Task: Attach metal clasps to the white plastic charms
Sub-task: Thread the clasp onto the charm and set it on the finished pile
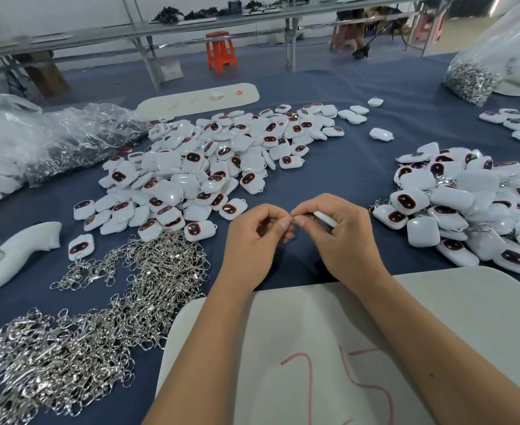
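Both hands meet over the counter (329,167) just past its near edge, fingertips touching. Right hand (341,228) is closed around a white charm (324,218); only a sliver of it shows past the fingers. Left hand (257,231) pinches something small and metallic at the spot where the thumbs meet, probably a clasp (292,218), too small to confirm.

Loose clasps (77,342) lie in a big silver heap at the near left corner, running up toward the middle of the counter. One charm with a clasp on it (81,247) sits at the heap's far left side.

Bare charms (209,167) sit in a wide pile at the counter's centre, many face up with a dark red-rimmed oval. Second pile (467,207) at the right edge, with bits of chain visible between pieces. A few more charms (516,121) lie toward the far right corner.

White board (436,302) with red marker scrawl lies at the near edge under the forearms. Another white board (197,101) lies at the far edge. White moulded piece (16,256) at the left edge.

Clear bag (77,139) holding metal parts is slumped at the far left. Second clear bag (482,75), with clasps in the bottom, stands at the far right corner.

Orange stool (221,50) on the floor beyond the counter.
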The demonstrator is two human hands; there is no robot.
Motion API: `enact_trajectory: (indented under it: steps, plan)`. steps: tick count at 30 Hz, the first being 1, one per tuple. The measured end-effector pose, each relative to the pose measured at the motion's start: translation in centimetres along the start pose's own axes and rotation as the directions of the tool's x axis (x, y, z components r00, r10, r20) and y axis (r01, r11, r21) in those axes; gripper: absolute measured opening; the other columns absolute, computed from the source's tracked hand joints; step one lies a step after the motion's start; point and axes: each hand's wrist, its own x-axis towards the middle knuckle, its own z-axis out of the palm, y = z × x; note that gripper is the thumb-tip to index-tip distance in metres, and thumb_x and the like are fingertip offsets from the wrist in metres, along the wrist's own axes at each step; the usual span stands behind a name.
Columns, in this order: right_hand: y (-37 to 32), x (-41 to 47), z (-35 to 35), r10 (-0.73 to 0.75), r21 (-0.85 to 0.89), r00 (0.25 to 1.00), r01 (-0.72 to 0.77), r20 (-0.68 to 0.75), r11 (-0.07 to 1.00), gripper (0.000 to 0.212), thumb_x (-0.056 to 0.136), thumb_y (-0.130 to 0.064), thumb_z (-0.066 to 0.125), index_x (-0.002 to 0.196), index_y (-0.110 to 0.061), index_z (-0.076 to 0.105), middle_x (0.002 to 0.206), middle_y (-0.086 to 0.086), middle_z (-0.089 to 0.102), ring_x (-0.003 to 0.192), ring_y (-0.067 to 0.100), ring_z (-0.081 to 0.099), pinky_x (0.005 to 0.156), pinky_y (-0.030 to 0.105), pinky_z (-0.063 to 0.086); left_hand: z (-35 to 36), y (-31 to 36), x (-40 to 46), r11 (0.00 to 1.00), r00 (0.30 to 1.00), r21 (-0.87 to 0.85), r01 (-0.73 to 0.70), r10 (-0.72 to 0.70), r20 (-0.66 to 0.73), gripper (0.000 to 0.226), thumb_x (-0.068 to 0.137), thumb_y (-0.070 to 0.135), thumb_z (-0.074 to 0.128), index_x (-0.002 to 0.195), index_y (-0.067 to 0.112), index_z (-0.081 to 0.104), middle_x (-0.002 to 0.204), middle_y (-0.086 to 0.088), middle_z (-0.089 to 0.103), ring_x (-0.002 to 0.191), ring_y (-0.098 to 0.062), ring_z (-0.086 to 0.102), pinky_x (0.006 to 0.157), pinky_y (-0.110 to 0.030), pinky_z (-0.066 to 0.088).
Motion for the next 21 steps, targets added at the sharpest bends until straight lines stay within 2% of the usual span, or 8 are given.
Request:
enact_trajectory:
  steps: [6,14,21]
  plan:
    - [0.09,0.02,0.04,0.026,0.032,1.0,-0.026,0.0,0.999,0.014,0.09,0.0,0.075,0.089,-0.013,0.079,0.087,-0.008,0.074,0.087,0.014,0.069,0.079,0.016,0.048,0.06,-0.07,-0.05,0.999,1.0,0.039,0.0,0.0,0.008,0.016,0.098,-0.003,0.059,0.088,0.005,0.069,0.074,0.001,0.07,0.07,-0.012,0.066,0.073,-0.024,0.055]
    - [0.28,0.04,-0.05,0.097,0.122,0.995,-0.1,0.027,0.988,0.015,0.091,-0.001,0.076,0.086,-0.015,0.079,0.085,-0.008,0.076,0.086,0.014,0.071,0.079,0.018,0.051,0.32,0.21,-0.2,0.997,1.0,0.081,-0.017,0.017,-0.004,0.013,0.098,-0.004,0.058,0.089,0.001,0.067,0.074,0.005,0.068,0.067,-0.005,0.064,0.071,-0.018,0.05]
    - [0.7,0.17,-0.51,0.128,0.269,0.978,-0.168,0.162,0.948,0.015,0.093,-0.002,0.074,0.086,-0.015,0.079,0.084,-0.003,0.078,0.083,0.013,0.071,0.081,0.024,0.054,-0.06,0.12,-0.15,0.992,0.987,-0.031,0.125,-0.121,0.109,0.011,0.1,-0.002,0.058,0.095,-0.001,0.069,0.071,0.004,0.068,0.066,-0.008,0.062,0.069,-0.019,0.051]
